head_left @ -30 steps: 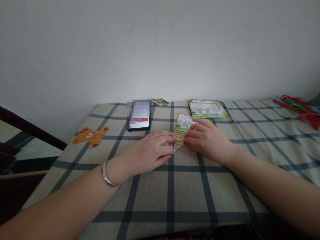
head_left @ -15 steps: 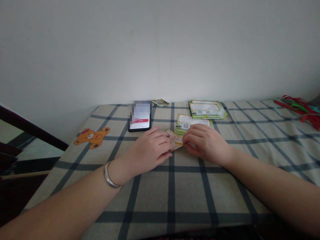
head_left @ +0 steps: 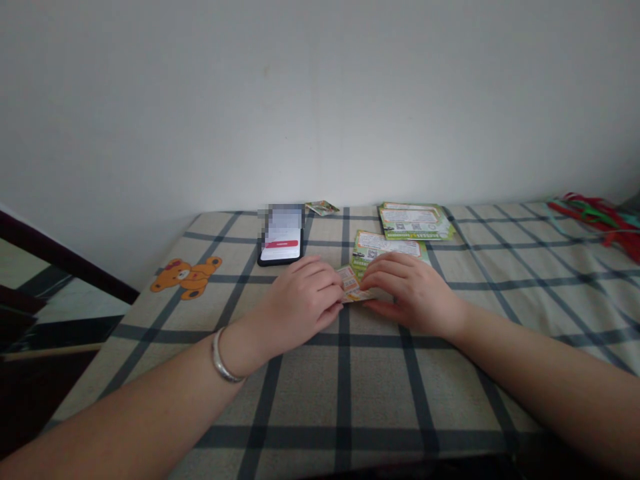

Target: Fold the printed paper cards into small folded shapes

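Between my hands lies a small orange-and-white printed paper card (head_left: 351, 285), its sides covered by my fingers. My left hand (head_left: 306, 293), with a silver bangle at the wrist, is closed on the card's left side, the thumb under it or at its near edge. On the right side, my right hand (head_left: 413, 288) pinches the card with curled fingers and thumb. Just behind, a green-and-white printed leaflet (head_left: 389, 243) lies flat, partly hidden by my right hand. Farther back is a stack of similar leaflets (head_left: 416, 220).
A phone (head_left: 281, 254) with a lit screen lies beyond my left hand, beside a small folded printed paper (head_left: 323, 208). A teddy bear cutout (head_left: 187, 276) is on the checked tablecloth (head_left: 295, 407). Red and green strips (head_left: 607, 223) lie far right. A wall (head_left: 320, 100) stands behind.
My right hand has shifted slightly left, and its thumb has stretched out along the card's near edge. The card's visible part has changed angle a little. The view has shifted slightly.
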The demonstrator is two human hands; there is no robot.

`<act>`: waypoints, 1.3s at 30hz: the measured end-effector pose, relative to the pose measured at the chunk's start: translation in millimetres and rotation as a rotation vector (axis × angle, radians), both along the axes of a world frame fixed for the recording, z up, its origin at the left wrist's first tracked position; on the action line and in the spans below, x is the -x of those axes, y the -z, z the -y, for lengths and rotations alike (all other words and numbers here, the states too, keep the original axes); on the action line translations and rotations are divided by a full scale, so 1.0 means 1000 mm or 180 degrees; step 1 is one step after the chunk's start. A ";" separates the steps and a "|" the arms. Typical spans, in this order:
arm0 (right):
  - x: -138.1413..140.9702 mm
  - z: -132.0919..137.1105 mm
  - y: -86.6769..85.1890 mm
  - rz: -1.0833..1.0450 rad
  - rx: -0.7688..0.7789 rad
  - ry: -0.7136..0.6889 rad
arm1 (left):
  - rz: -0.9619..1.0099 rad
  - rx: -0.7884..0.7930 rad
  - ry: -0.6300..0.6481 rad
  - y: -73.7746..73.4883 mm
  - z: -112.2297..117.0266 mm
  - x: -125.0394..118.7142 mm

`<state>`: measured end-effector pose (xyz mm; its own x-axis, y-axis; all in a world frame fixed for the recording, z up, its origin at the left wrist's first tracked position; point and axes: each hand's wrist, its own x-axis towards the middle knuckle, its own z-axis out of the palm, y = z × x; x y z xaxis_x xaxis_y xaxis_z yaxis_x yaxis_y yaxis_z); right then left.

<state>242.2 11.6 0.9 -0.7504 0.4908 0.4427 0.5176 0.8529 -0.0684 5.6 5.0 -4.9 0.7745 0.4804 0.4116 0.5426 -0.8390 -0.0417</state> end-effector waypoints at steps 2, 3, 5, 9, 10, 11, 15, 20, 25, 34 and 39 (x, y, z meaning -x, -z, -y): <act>-0.002 -0.002 0.001 0.0045 0.0072 0.0071 | 0.0088 0.0030 -0.0020 0.001 -0.001 0.000; -0.002 -0.004 0.001 0.0065 0.0099 0.0090 | 0.0137 0.0045 -0.0017 0.001 -0.001 0.000; -0.003 -0.006 0.002 0.0096 0.0129 0.0091 | 0.0215 0.0071 -0.0003 0.001 -0.002 0.000; -0.005 -0.010 0.003 0.0089 0.0079 -0.0017 | 0.0305 0.0093 0.0015 0.001 -0.002 0.000; -0.005 -0.011 0.003 0.0073 0.0059 -0.0065 | 0.0328 0.0087 0.0018 0.001 -0.002 0.000; -0.005 -0.011 0.004 0.0046 0.0030 -0.0114 | 0.0348 0.0085 0.0019 0.000 -0.002 0.000; -0.005 -0.011 0.003 -0.0146 -0.0161 -0.0277 | 0.0378 0.0089 -0.0025 0.000 -0.002 0.001; -0.003 -0.008 -0.001 -0.0228 -0.0272 -0.0535 | 0.0268 0.0154 -0.0117 0.002 -0.002 0.002; -0.003 -0.004 -0.002 -0.0128 -0.0434 -0.0480 | 0.0255 0.0153 -0.0116 0.000 0.000 0.001; 0.000 0.001 -0.004 0.0194 -0.0748 -0.0446 | 0.0144 -0.0177 0.0167 -0.005 0.005 0.000; -0.001 -0.003 -0.002 0.0143 -0.0411 -0.0279 | 0.0169 -0.0198 0.0126 -0.004 0.005 0.001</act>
